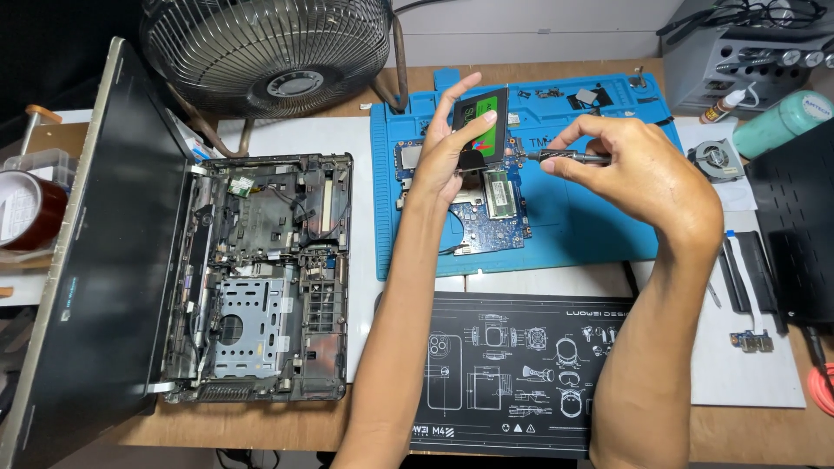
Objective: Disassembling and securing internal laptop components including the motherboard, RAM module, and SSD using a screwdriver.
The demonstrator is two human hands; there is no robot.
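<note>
Left hand: the left hand [449, 149] is gripping a flat black drive [480, 127] with a green label, just above the middle of the frame, fingers curled round its left edge and thumb on its face.
Right hand: the right hand [638, 169] is closing round a slim screwdriver [566, 157], pinching it between thumb and fingers.
Drive position: it is being held up over the blue mat [599, 221], standing nearly upright, long axis running up and down, label facing the camera.
Screwdriver direction: its long axis is lying almost level, the tip pointing left toward the drive's lower right corner; whether it is touching I cannot tell.
Laptop shell: one opened laptop base [261, 278] is sitting at left on the worktop [287, 430], holding a silver metal bay and loose wiring; its lid is lying back toward the left edge.
Blue mat contents: one circuit board [486, 217] is lying under the hands; small loose parts are sitting in the tray pockets along the mat's upper edge.
Count: two hands, one drive, one screwdriver, two mats, counting the black printed mat [512, 373] at the bottom centre.
Surroundings: one fan [265, 52] is standing at upper left.
</note>
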